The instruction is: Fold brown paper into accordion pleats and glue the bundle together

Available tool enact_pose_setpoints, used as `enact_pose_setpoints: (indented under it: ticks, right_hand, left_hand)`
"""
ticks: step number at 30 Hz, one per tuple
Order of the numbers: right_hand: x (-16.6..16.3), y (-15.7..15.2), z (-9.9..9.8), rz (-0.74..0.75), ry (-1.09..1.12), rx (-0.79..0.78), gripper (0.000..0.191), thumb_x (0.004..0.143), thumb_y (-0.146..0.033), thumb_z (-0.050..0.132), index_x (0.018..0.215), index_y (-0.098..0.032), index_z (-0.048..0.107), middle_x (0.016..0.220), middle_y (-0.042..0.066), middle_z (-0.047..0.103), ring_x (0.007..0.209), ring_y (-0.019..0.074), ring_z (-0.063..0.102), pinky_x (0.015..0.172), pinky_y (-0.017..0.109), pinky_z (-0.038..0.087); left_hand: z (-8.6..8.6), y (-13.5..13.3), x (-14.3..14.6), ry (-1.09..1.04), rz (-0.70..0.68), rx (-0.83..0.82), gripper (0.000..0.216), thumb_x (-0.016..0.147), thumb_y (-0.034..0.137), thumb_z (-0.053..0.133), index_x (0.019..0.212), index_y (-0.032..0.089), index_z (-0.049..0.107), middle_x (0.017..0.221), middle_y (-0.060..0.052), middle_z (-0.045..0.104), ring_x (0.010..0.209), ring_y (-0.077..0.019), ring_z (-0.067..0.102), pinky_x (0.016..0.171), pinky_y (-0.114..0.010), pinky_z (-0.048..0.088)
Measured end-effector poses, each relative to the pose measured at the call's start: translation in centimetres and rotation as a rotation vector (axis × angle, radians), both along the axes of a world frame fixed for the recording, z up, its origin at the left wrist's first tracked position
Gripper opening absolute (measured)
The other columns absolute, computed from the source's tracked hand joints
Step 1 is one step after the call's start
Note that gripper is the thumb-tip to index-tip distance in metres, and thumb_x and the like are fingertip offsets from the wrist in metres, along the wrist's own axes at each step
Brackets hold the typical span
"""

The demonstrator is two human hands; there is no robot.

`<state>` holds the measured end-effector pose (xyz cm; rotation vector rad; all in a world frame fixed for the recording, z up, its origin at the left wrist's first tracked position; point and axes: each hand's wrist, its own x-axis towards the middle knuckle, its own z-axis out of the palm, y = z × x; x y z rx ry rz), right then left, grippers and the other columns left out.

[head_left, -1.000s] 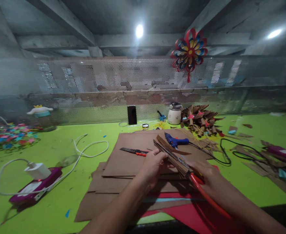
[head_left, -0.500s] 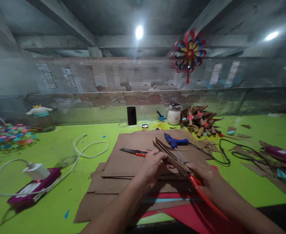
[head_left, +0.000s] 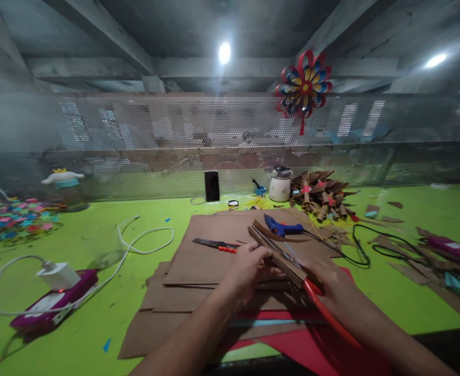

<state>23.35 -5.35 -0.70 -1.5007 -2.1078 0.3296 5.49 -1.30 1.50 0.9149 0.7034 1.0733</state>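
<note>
My left hand (head_left: 249, 267) is closed on a stack of brown paper strips (head_left: 271, 250), holding it on edge over the large brown paper sheets (head_left: 210, 250). My right hand (head_left: 326, 282) grips red-handled scissors (head_left: 316, 303), whose metal blades (head_left: 288, 256) run along the stack. A curved brown offcut hangs at the stack's far end. A red-and-black utility knife (head_left: 218, 243) lies just left of my left hand. A blue glue gun (head_left: 282, 227) rests beyond the stack.
A green table (head_left: 77, 313) carries a purple device with a white charger and cable (head_left: 55, 292) at left, coloured paper shapes (head_left: 14, 219) far left, a phone (head_left: 211, 185), a white jar (head_left: 280, 184), rolled brown cones (head_left: 322, 196), black cables (head_left: 365, 250) and scraps at right. Red paper (head_left: 304, 350) lies near me.
Both hands and the stack have barely shifted; the scissor blades have worked slightly along the strips and my left fingers have tightened on the stack.
</note>
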Motion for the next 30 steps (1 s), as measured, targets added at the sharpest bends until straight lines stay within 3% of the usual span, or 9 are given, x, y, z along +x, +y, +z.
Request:
enact_pose_setpoints:
  ticks: [6, 17, 25, 28, 30]
  right_hand:
    - [-0.1, 0.2, 0.0, 0.010, 0.016, -0.006, 0.043, 0.072, -0.018, 0.048, 0.114, -0.021, 0.058, 0.099, 0.008, 0.066, 0.091, 0.0220, 0.060, 0.078, 0.032, 0.046]
    - [0.0, 0.5, -0.3, 0.022, 0.052, -0.053, 0.044, 0.074, -0.020, 0.047, 0.117, -0.021, 0.055, 0.104, 0.008, 0.064, 0.095, 0.0222, 0.059, 0.082, 0.033, 0.045]
    - [0.1, 1.0, -0.5, 0.032, 0.054, -0.048, 0.043, 0.073, -0.021, 0.047, 0.116, -0.020, 0.056, 0.097, 0.008, 0.067, 0.092, 0.0234, 0.060, 0.079, 0.033, 0.046]
    - [0.1, 1.0, -0.4, 0.027, 0.031, -0.023, 0.043, 0.073, -0.022, 0.049, 0.115, -0.020, 0.057, 0.101, 0.009, 0.065, 0.093, 0.0232, 0.059, 0.080, 0.033, 0.045]
    - [0.0, 0.8, 0.0, 0.028, 0.008, -0.001, 0.042, 0.073, -0.022, 0.049, 0.114, -0.022, 0.058, 0.100, 0.008, 0.065, 0.091, 0.0227, 0.059, 0.078, 0.033, 0.045]
  left_hand:
    - [0.1, 0.0, -0.1, 0.018, -0.001, 0.023, 0.009, 0.064, 0.013, 0.054, 0.072, 0.009, 0.058, 0.073, -0.005, 0.062, 0.059, -0.0098, 0.055, 0.054, -0.022, 0.051]
    - [0.0, 0.2, -0.2, -0.003, 0.017, -0.005, 0.006, 0.061, 0.014, 0.057, 0.065, 0.010, 0.057, 0.067, -0.004, 0.059, 0.058, -0.0112, 0.055, 0.055, -0.025, 0.050]
    - [-0.5, 0.5, -0.4, -0.009, 0.037, 0.005, 0.007, 0.061, 0.016, 0.057, 0.063, 0.012, 0.053, 0.060, 0.000, 0.052, 0.057, -0.0104, 0.051, 0.054, -0.024, 0.049]
    - [-0.3, 0.4, -0.4, 0.014, 0.032, 0.023, 0.008, 0.061, 0.015, 0.056, 0.068, 0.011, 0.055, 0.064, -0.001, 0.056, 0.056, -0.0101, 0.052, 0.053, -0.023, 0.049]
    - [-0.1, 0.3, -0.3, 0.016, 0.033, 0.040, 0.020, 0.060, 0.013, 0.055, 0.080, 0.012, 0.056, 0.074, -0.003, 0.060, 0.057, -0.0104, 0.054, 0.052, -0.024, 0.050]
